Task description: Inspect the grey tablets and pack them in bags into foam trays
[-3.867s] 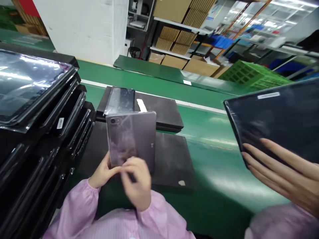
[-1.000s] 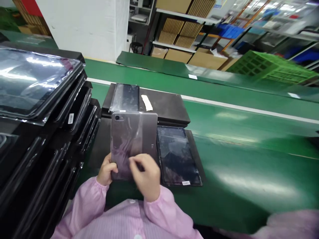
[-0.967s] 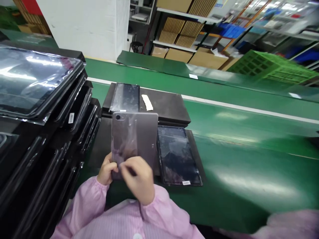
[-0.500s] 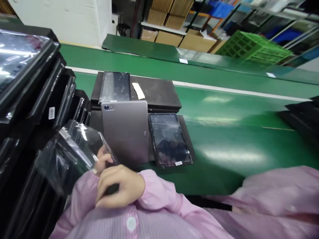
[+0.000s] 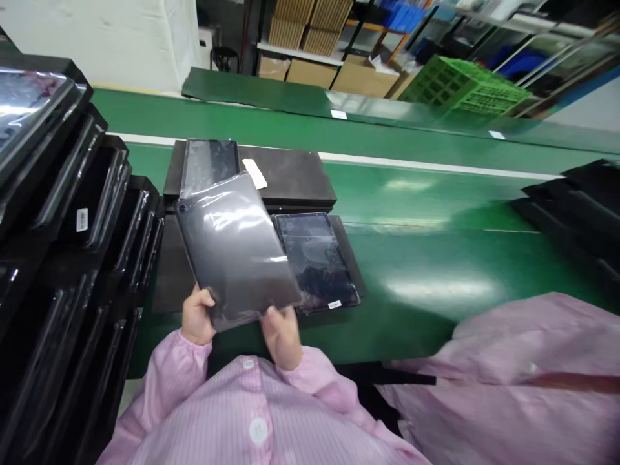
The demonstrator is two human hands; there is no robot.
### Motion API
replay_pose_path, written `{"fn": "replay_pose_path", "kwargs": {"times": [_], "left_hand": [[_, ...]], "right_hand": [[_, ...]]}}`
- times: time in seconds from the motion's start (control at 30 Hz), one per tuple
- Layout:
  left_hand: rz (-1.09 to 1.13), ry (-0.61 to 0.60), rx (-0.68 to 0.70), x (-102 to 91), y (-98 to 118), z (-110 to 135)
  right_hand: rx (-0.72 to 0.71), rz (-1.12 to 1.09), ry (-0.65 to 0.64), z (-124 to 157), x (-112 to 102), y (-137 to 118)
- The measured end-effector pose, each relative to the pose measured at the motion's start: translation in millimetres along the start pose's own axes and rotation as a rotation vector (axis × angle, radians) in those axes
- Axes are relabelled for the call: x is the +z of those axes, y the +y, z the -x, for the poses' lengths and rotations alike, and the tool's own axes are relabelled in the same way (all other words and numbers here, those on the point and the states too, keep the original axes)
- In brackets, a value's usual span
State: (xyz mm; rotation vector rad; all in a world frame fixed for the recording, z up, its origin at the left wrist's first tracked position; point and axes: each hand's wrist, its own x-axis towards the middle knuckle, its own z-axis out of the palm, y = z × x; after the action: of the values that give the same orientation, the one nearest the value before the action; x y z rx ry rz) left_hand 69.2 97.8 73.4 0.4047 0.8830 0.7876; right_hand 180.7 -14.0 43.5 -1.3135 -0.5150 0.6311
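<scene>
A grey tablet [image 5: 237, 255], back side up with its camera at the upper left corner, is covered by a clear, glossy plastic film. My left hand [image 5: 198, 316] grips its lower left edge, thumb on top. At the lower right corner my right hand [image 5: 282, 336] pinches the edge. Close by on the right, a second tablet [image 5: 317, 261] lies screen up on a dark pad, a white label at its lower edge. Behind the held tablet, another tablet [image 5: 210, 161] rests screen up on a black foam block [image 5: 290, 174], beside a white paper strip [image 5: 254, 174].
Black trays [image 5: 92, 194] with several film-wrapped tablets are stacked high on the left. A green work surface [image 5: 426, 271] runs across, with more black trays [image 5: 576, 213] at the right. A co-worker's pink sleeve [image 5: 523, 342] is at the lower right. A green crate [image 5: 465, 84] stands behind.
The clear film, loose at the left before, now covers the tablet. The tablet has tilted, its lower end swinging right. My hands have moved apart, one to each lower corner.
</scene>
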Motion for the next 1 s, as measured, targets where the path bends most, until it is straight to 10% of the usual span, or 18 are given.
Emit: {"fn": "replay_pose_path", "kwargs": {"times": [0.2,0.47,0.7,0.9,1.0], "left_hand": [[-0.142,-0.252,-0.165,14.6,-9,18],[-0.18,-0.044,0.206,-31.7,36,36],[-0.795,0.193,0.338,-57.2,40,0],[-1.649,0.436,0.683,-39.6,21,3],[-1.826,0.473,0.742,-36.5,12,17]], "right_hand": [[-0.456,0.467,0.039,32,6,27],[-1.029,0.884,-0.527,2,28,3],[-0.885,1.234,-0.802,-2,62,-3],[-0.515,0.868,-1.136,-30,33,-44],[-0.307,0.71,-0.715,-62,-34,-76]]}}
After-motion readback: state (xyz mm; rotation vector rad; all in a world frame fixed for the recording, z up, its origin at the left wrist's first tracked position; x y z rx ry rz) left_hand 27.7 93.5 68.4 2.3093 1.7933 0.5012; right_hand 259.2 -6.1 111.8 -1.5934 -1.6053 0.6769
